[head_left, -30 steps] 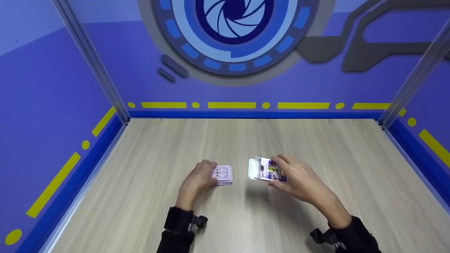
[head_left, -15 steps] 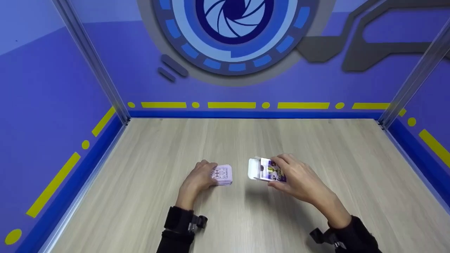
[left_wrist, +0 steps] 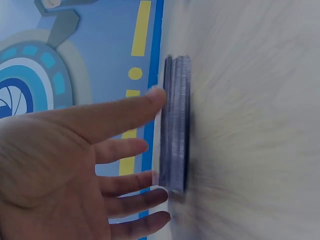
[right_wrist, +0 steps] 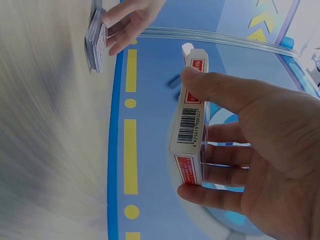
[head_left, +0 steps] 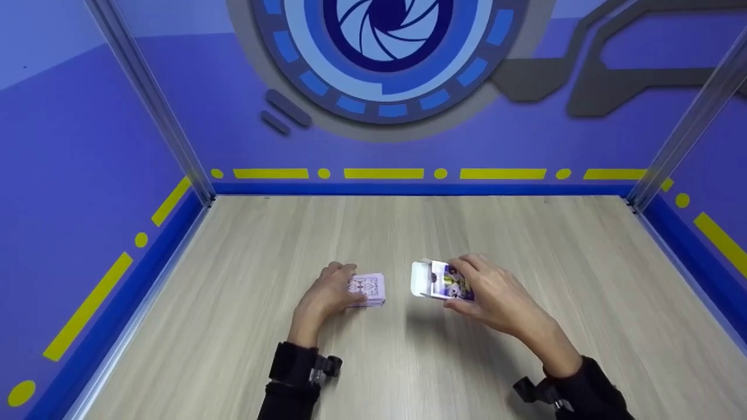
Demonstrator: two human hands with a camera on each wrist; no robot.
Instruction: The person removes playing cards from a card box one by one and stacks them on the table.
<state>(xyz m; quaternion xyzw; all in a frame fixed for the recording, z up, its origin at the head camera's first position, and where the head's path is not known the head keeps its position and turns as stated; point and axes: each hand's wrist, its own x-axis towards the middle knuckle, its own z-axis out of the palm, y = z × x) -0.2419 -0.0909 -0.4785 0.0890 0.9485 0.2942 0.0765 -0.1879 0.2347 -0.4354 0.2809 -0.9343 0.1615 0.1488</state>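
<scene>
A deck of playing cards [head_left: 372, 287] lies flat on the table, patterned backs up. Over its left end is my left hand [head_left: 328, 290], thumb and fingers extended. In the left wrist view, the thumb tip sits at the top face of the deck [left_wrist: 176, 125], and the fingers are straight rather than curled around it. Whether the thumb touches the cards is hard to tell. My right hand [head_left: 490, 291] holds a card box [head_left: 452, 281] above the table, between thumb and fingers. The box's white flap [head_left: 419, 279] is open and faces the deck. A barcode shows on the box's side [right_wrist: 188, 125].
The wood-grain table [head_left: 373, 356] runs back to a blue-purple wall [head_left: 373, 154] with yellow dashes. Side panels stand at left and right, joined by metal corner posts [head_left: 154, 99]. Black wrist straps [head_left: 293, 364] carry small cameras.
My left hand has shifted slightly up and back from the deck, its thumb now lying over the cards' near corner. The right hand and card box stay nearly still.
</scene>
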